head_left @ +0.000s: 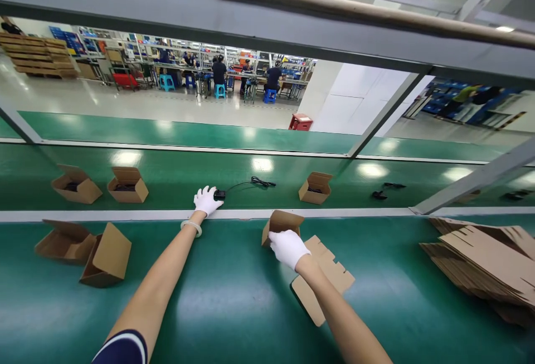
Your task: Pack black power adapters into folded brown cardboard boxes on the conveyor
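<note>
Fingers of the left hand (pixel 205 201) grip a black adapter (pixel 219 194); the right hand (pixel 289 248) grips an open box (pixel 288 221). Three other boxes (pixel 312 197) already hold dark items (pixel 125 188); flat cardboard (pixel 485 252) lies unfolded.

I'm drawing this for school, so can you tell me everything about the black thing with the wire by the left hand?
The small black block looks boxy, perhaps plastic. Its thin black wire curves right to a looped bundle on the green surface. The white-gloved left hand touches the block; whether it's lifted, I can't tell.
</note>
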`<state>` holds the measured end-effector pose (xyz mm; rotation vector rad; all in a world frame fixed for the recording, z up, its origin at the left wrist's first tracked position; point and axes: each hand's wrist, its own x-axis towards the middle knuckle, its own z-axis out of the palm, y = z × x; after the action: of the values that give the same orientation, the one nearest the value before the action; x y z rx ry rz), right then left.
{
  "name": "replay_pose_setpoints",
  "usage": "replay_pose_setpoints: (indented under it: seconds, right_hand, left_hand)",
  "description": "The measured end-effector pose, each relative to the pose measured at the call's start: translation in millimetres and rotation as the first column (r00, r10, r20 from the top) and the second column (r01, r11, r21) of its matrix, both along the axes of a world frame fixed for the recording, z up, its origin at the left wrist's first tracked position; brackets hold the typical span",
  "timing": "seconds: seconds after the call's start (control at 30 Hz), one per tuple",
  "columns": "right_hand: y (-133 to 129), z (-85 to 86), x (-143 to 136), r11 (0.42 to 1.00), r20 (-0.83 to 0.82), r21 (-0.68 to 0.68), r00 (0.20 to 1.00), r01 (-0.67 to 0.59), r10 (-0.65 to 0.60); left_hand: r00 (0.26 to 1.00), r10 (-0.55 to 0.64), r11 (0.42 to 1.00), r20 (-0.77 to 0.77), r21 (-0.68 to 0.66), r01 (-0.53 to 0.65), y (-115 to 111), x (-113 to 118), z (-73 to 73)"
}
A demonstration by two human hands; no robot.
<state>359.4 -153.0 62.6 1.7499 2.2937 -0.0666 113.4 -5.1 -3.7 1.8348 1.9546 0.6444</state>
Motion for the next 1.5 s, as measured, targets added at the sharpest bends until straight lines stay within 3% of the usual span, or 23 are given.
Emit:
replay_pose_setpoints:
  seconds: [0.13,0.2,0.27,0.33,0.37,0.43,0.47,0.53,0.6,0.7,0.87,1.0,1.07,1.13,1.27,1.37,1.5]
  right_hand:
    - [-2.6,6.6,0.7,0.996,0.006,0.027,0.996,0.088,-0.088]
    - [-8.8,13.8,1.1,0.981,-0.034,0.123,0.988,0.153,-0.15]
    - [-16.4,21.6,-0.3,0.94,-0.162,0.268,0.972,0.212,-0.173]
    - [-21.7,28.5,-5.2,0.901,-0.328,0.364,0.938,0.235,-0.112]
    - [-22.5,31.1,-9.4,0.9,-0.395,0.374,0.916,0.226,-0.066]
    - [-20.2,34.3,-21.1,0.912,-0.491,0.36,0.871,0.197,0.005]
    - [-17.6,34.8,-28.5,0.92,-0.525,0.347,0.851,0.183,0.028]
    - [-11.2,34.4,-45.4,0.939,-0.581,0.309,0.811,0.152,0.06]
    - [-6.5,32.8,-64.1,0.967,-0.642,0.232,0.763,0.102,0.074]
    - [-7.7,28.9,-92.1,0.998,-0.734,0.061,0.677,0.001,0.045]
    - [-24.4,20.4,-113.1,0.981,-0.882,-0.165,0.46,-0.099,-0.102]
    - [-29.6,28.4,-87.5,0.985,-0.963,-0.164,0.204,0.059,-0.173]
    - [-28.0,39.4,-67.9,0.976,-0.982,-0.109,0.131,0.188,-0.135]
    - [-25.6,51.3,-51.2,0.959,-0.984,-0.031,0.159,0.282,-0.079]
    - [-21.9,64.6,-34.5,0.947,-0.934,0.116,0.356,0.299,0.002]
    - [-22.3,64.2,-29.5,0.94,-0.893,0.166,0.449,0.3,0.014]
    - [-23.7,61.2,-15.2,0.88,-0.883,0.293,0.458,0.373,0.1]
  left_hand:
    - [0.994,-0.091,0.996,0.057,0.029,0.09,6.2,-14.5,5.4]
    - [0.988,-0.117,0.992,0.102,0.061,0.111,4.5,-22.1,12.2]
    - [0.979,-0.138,0.987,0.148,0.104,0.124,0.6,-26.2,23.1]
    - [0.918,-0.213,0.967,0.336,0.209,0.147,-5.3,-23.9,39.5]
    - [0.832,-0.279,0.946,0.479,0.288,0.151,-9.2,-20.1,49.9]
    - [0.522,-0.433,0.888,0.735,0.447,0.108,-19.6,-8.5,74.1]
    - [0.353,-0.49,0.865,0.797,0.495,0.081,-26.4,-1.4,87.1]
    - [0.106,-0.534,0.845,0.839,0.529,0.078,-43.5,12.9,112.2]
    - [-0.042,-0.514,0.85,0.857,0.515,0.114,-63.7,25.6,133.0]
    - [-0.136,-0.46,0.868,0.877,0.477,0.14,-93.2,39.5,151.8]
    - [-0.164,-0.435,0.887,0.885,0.452,0.092,-120.2,46.1,158.0]
    - [-0.096,-0.421,0.901,0.902,0.428,0.07,-124.9,39.0,146.9]
    - [-0.034,-0.388,0.913,0.921,0.389,0.125,-127.1,37.8,135.5]
    - [0.052,-0.339,0.923,0.939,0.322,0.21,-131.4,41.8,122.0]
    - [0.215,-0.287,0.924,0.933,0.211,0.32,-144.8,61.0,101.5]
    - [0.27,-0.337,0.891,0.902,0.212,0.402,-151.9,73.6,99.3]
    - [0.299,-0.464,0.827,0.834,0.287,0.483,-144.3,85.3,96.1]
